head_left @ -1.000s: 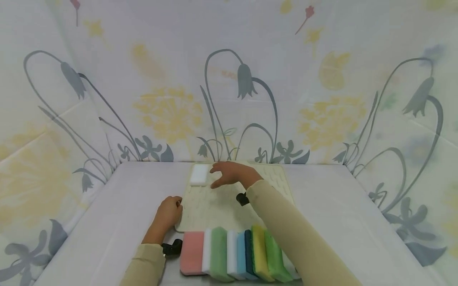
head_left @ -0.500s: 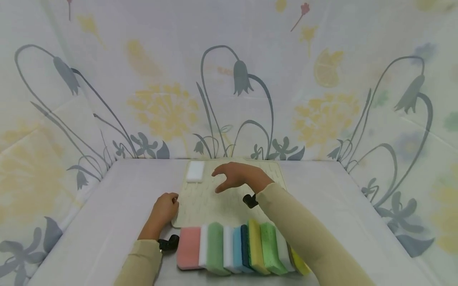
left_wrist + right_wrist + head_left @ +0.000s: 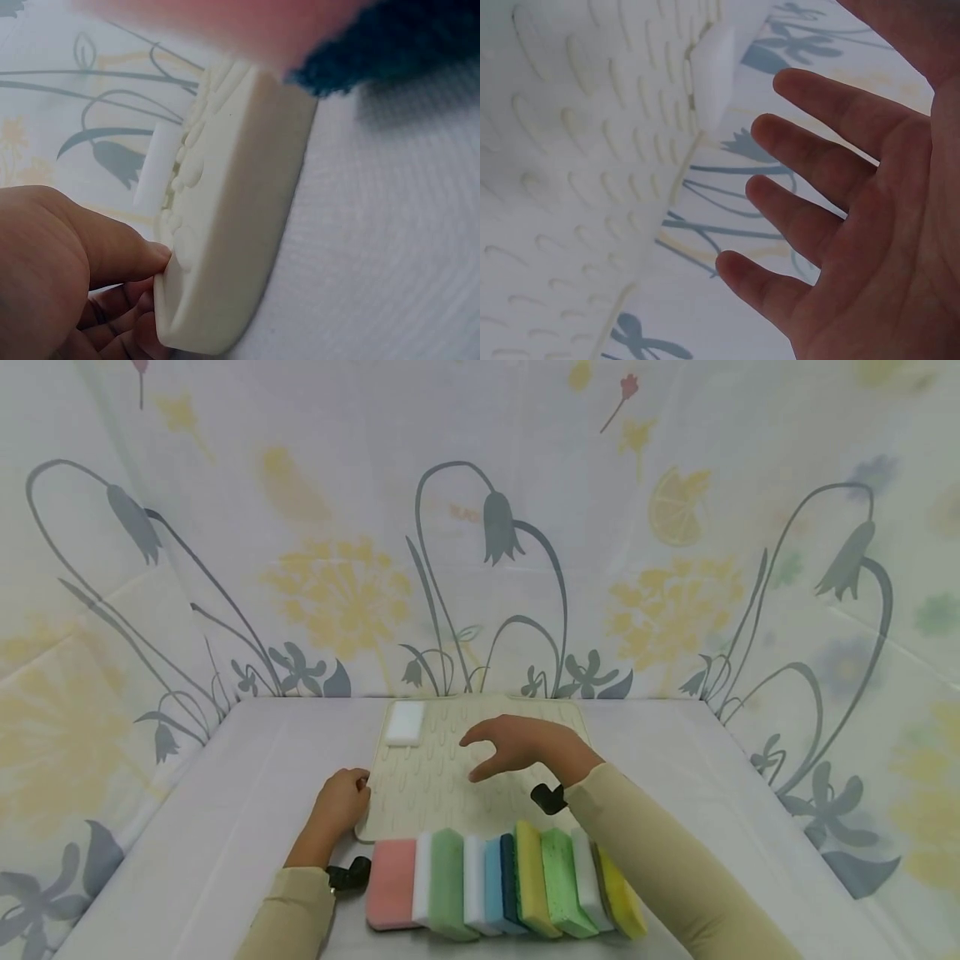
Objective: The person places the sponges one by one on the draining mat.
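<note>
White sponge [image 3: 405,723] is seen lying flat in the far left corner of the bumpy mat [image 3: 423,797], its spot there unchanged over the last second. Meanwhile the right hand [image 3: 525,748] has been drawn back rightward, and the gap has been widened; its fingers are well spread and nothing is held. By the left hand [image 3: 341,799], the mat's left edge is pinched between thumb and fingers. The sponge, touched by neither hand, is judged fully released.
</note>
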Demonstrator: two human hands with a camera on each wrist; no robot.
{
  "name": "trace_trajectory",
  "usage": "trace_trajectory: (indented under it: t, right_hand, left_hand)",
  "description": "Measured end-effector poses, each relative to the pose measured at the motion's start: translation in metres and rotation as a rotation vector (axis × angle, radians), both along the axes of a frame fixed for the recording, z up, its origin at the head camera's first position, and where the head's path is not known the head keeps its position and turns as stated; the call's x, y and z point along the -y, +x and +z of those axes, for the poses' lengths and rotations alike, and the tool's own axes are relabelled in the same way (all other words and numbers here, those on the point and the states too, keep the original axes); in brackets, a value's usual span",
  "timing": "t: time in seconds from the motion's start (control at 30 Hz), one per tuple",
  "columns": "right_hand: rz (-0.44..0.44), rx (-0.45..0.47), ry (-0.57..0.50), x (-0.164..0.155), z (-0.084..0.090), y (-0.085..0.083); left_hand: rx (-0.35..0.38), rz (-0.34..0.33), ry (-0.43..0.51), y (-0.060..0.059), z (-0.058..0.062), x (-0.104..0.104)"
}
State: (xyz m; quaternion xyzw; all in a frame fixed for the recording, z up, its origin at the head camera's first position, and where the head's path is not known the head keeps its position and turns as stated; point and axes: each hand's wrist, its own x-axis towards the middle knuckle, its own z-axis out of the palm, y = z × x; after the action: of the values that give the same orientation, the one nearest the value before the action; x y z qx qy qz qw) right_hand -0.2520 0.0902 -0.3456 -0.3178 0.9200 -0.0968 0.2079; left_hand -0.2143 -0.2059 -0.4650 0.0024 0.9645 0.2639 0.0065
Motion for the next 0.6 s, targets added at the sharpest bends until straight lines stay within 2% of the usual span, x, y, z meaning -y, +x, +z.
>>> trace_trajectory:
  t: [0.27, 0.6]
  right_hand:
    - [0.018, -0.026, -0.020, -0.019, -0.001, 0.011]
    - [-0.024, -0.023, -0.061, -0.047, -0.001, 0.027]
  left_hand:
    - [0.015, 0.011, 0.007, 0.001, -0.002, 0.000]
    - [-0.004, -0.001, 0.005, 0.000, 0.000, 0.000]
